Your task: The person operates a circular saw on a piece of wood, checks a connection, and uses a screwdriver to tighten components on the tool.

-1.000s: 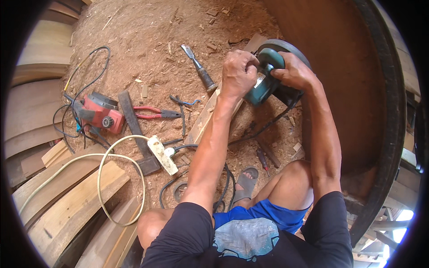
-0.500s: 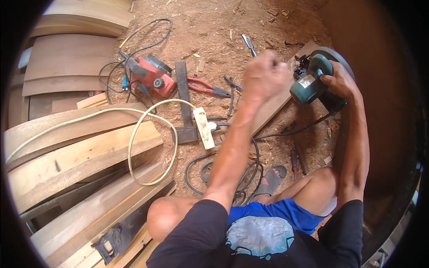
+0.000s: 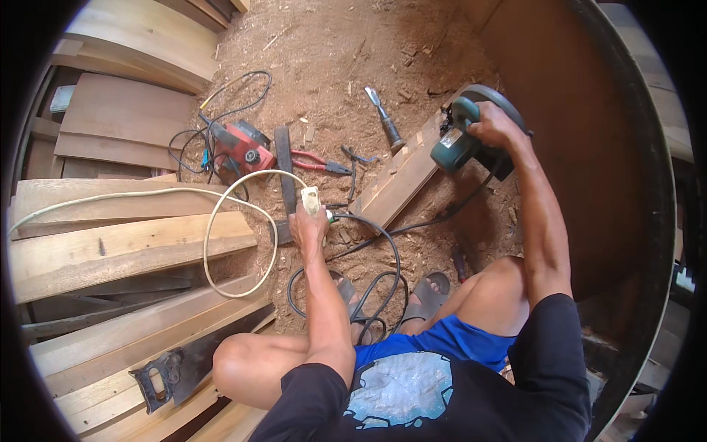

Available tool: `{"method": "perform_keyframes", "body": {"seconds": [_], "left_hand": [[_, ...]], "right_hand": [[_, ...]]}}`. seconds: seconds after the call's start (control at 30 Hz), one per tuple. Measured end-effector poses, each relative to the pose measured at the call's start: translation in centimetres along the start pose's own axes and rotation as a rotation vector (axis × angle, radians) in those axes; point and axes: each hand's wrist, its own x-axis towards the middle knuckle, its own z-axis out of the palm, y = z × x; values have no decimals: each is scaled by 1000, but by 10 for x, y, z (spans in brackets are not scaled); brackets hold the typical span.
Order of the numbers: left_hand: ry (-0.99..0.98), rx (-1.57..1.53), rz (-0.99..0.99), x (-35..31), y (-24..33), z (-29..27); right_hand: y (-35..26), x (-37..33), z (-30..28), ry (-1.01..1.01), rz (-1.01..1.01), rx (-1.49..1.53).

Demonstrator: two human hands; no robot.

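Observation:
My right hand (image 3: 498, 127) is wrapped round the handle of a green circular saw (image 3: 452, 149), which rests at the far end of a wooden plank (image 3: 398, 187) on the ground. My left hand (image 3: 308, 227) is closed round a cream extension socket (image 3: 311, 199), whose upper end sticks out beyond the fingers. A plug with a black cord (image 3: 368, 221) shows at the socket's right side, partly hidden by the hand. A dark bar (image 3: 284, 166) with a block at its near end lies just behind my left hand. The saw's blade is hidden from sight.
Beyond lie a red electric planer (image 3: 247, 149), red-handled pliers (image 3: 321, 163) and a chisel (image 3: 384, 121). Stacked boards (image 3: 132, 250) line the left, with a handsaw (image 3: 168, 374) on them. Cords loop near my feet. A large brown panel (image 3: 582, 147) stands close on the right.
My left hand has moved from beside the saw back toward me and left, and has taken hold of the extension socket. My right hand still grips the circular saw. The view has shifted.

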Motion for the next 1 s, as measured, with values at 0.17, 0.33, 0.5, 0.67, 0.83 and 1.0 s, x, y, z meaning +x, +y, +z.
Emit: {"method": "perform_keyframes", "body": {"seconds": [0.17,0.33,0.5,0.67,0.83,1.0], "left_hand": [[93,-221,281,6,9,-9],[74,-635,318,7,31,-32],[-114,-973,308,2,50,-45],[-186,-1206,354,-1,74,-45],[-219,-1180,387,9,70,-39],[-249,-1273,357,7,74,-45]], "right_hand": [[-1,2,1,32,-39,-89],[15,-18,-13,0,-8,-182],[29,-46,-9,-42,120,-371],[54,-44,49,-180,164,-539],[32,-47,109,-244,165,-596],[8,-52,181,-284,46,-713]]}}
